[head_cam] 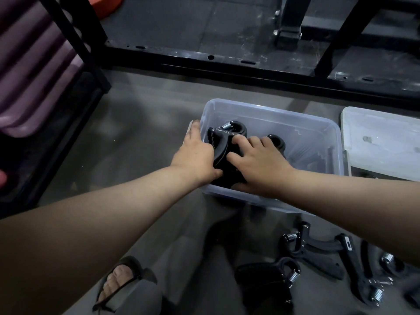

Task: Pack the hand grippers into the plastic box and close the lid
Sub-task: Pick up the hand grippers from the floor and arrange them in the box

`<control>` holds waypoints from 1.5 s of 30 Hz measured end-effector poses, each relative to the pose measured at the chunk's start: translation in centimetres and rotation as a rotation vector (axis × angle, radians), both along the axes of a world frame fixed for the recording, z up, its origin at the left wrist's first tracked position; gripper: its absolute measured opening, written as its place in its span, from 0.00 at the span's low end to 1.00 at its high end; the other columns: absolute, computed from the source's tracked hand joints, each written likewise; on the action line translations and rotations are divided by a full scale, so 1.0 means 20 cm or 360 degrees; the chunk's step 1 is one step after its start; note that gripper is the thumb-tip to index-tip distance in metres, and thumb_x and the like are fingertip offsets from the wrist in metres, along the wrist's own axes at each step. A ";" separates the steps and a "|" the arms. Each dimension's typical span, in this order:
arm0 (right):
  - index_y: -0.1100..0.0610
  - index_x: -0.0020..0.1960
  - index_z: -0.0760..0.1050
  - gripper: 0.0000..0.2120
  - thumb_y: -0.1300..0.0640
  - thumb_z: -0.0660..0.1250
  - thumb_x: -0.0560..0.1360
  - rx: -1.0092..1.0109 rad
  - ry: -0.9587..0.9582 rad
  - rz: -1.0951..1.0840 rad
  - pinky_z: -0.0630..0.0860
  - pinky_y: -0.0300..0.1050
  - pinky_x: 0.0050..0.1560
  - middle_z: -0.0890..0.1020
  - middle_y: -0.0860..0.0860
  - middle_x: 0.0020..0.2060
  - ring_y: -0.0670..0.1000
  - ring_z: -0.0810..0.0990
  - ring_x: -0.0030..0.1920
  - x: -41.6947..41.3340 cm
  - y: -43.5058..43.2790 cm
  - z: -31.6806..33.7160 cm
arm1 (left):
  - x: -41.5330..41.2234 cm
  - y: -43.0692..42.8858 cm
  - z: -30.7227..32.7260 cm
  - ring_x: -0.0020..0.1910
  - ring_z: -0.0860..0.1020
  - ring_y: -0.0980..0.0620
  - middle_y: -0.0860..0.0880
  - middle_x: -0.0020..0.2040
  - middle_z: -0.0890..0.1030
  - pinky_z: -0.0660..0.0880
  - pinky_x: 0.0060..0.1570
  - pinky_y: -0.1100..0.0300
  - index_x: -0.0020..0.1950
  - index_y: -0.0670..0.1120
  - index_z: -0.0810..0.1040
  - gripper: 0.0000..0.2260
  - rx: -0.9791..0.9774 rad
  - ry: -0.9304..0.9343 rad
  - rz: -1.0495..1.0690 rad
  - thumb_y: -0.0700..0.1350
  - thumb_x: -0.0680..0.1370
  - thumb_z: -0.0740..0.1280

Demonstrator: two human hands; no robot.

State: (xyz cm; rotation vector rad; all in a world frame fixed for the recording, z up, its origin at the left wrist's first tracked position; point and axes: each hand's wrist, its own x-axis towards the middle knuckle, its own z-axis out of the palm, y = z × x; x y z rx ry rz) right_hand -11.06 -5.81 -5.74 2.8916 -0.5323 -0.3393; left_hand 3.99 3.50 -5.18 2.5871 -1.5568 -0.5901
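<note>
- Black gripper (223,142) is sitting in the near-left part of the clear box (272,111). A second gripper (277,142) is lying just beside it on the right, mostly hidden.
- Right hand (261,162) is curling its fingers over the gripper's handles and clamping them.
- Left hand (195,155) is stretching straight fingers along the box's left rim, with its thumb pressing the gripper's near end.
- Packing is looking part done: at least three loose grippers (311,248) are lying on the floor near the box, and the lid (381,142) is lying off, just right of it.
- Gripper's spring end is pointing away from the person, handles toward the near wall. Its long axis is running near-to-far, leaning slightly left.
</note>
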 end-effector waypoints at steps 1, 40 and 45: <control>0.53 0.58 0.73 0.34 0.33 0.70 0.61 -0.0011 0.0009 -0.0010 0.68 0.54 0.49 0.70 0.58 0.66 0.62 0.74 0.52 0.00 -0.01 0.00 | 0.00 0.00 0.00 0.76 0.52 0.44 0.46 0.77 0.39 0.68 0.67 0.49 0.50 0.46 0.80 0.18 0.0005 0.0016 0.0014 0.55 0.67 0.75; 0.60 0.65 0.70 0.20 0.49 0.55 0.81 0.0442 -0.0568 -0.0061 0.67 0.56 0.64 0.72 0.59 0.63 0.61 0.72 0.63 -0.79 -0.23 0.05 | -0.23 -0.15 0.05 0.71 0.63 0.46 0.44 0.72 0.65 0.57 0.69 0.59 0.71 0.45 0.67 0.23 -0.0662 0.0344 0.0297 0.33 0.76 0.53; 0.60 0.61 0.73 0.14 0.59 0.63 0.76 0.0431 -0.0311 0.0782 0.69 0.52 0.56 0.72 0.59 0.58 0.60 0.73 0.54 -0.98 -0.08 -0.03 | -0.24 -0.28 0.05 0.73 0.58 0.41 0.41 0.76 0.53 0.55 0.72 0.52 0.75 0.44 0.56 0.28 -0.0373 0.0381 0.0116 0.33 0.75 0.53</control>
